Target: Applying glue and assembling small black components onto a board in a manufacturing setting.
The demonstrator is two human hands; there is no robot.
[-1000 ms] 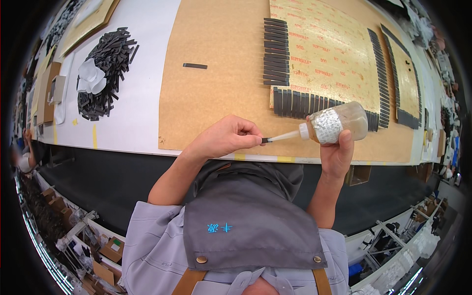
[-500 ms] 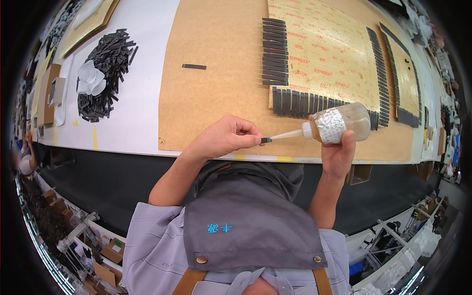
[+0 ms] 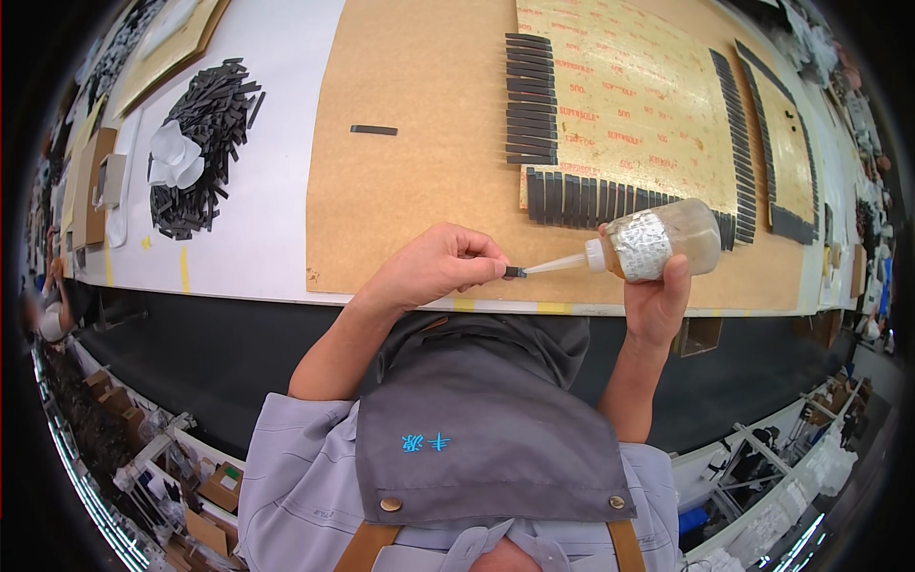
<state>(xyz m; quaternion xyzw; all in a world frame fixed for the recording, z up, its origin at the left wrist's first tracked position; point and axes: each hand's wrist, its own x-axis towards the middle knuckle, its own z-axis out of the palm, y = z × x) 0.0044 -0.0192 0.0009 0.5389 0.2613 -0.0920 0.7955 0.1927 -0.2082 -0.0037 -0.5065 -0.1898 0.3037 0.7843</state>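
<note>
My left hand (image 3: 434, 269) pinches a small black strip (image 3: 515, 272) between thumb and fingers, above the near edge of a brown board (image 3: 419, 181). My right hand (image 3: 658, 303) grips a clear squeeze bottle (image 3: 658, 243) of amber liquid with a silvery label, tipped sideways. The bottle's white nozzle (image 3: 562, 262) touches the end of the black strip. Beyond the hands, rows of black strips (image 3: 581, 195) line the edges of a tan sheet (image 3: 629, 105) lying on the board.
A loose black strip (image 3: 374, 130) lies alone on the board. A heap of black strips (image 3: 205, 138) with white cups (image 3: 176, 157) sits on the white table at the left. More strips (image 3: 762, 153) edge another panel at the right. A dark gap runs below the table.
The bottle has shifted very slightly; both hands hold almost the same pose, nozzle against the strip.
</note>
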